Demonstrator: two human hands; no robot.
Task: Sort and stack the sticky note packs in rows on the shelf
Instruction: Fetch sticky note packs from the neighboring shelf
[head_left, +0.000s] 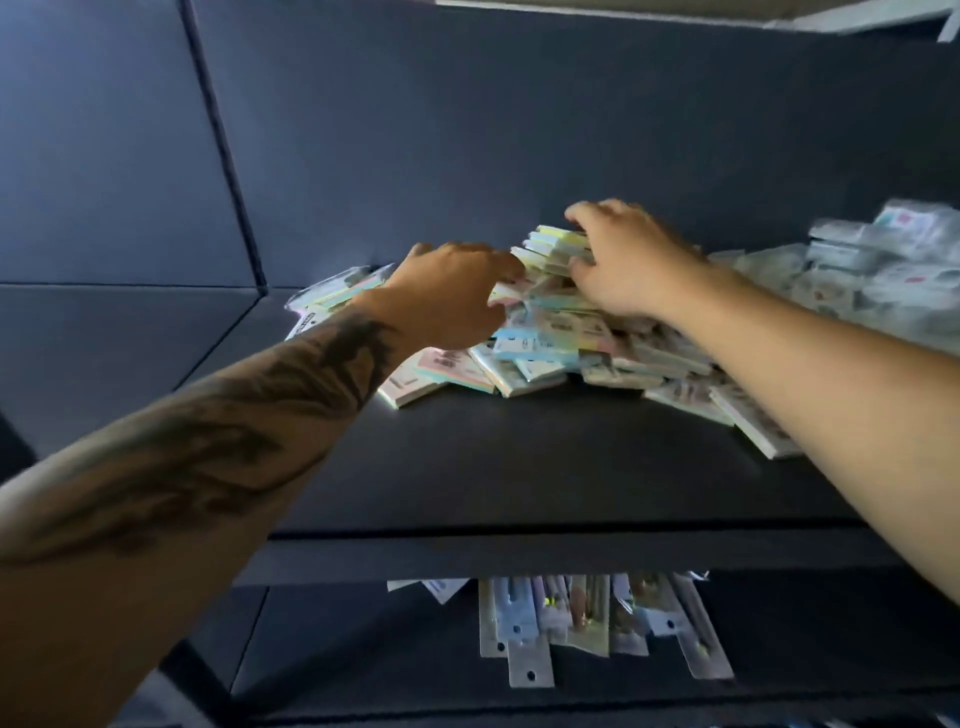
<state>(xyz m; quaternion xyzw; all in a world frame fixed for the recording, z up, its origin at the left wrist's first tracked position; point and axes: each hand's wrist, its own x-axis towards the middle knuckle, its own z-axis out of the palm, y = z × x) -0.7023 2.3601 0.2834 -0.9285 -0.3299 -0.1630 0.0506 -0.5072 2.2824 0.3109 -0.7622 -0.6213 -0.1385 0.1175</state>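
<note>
Shelf: we reach both arms onto a dark shelf (519, 467) with dark back and side panels; its front edge runs across the lower middle of the view.
Sticky note packs: a loose heap of sticky note packs (550, 343) lies toward the back of the shelf, from about its middle to the right edge of the view. The packs are pastel, yellow, blue, pink and green, wrapped in clear film, lying flat or tilted over one another with no rows visible.
Top stack: a small uneven stack of yellow-edged packs (558, 249) sits on top of the heap, between our two hands.
Left hand: our left hand (449, 296), on a tattooed forearm, rests on the left side of the heap, fingers curled down against the packs beside the stack. We cannot tell whether it actually grips one.
Right hand: our right hand (628, 260) lies over the right side of the top stack, fingers bent over its far edge and thumb against its near side, holding it.
Right-side packs: paler, blurred packs (883, 260) pile higher near the right edge of the shelf.
Lower shelf: below the front edge, long hanging-tab packets (561, 618) lie in a rough row on the lower shelf (363, 649).
</note>
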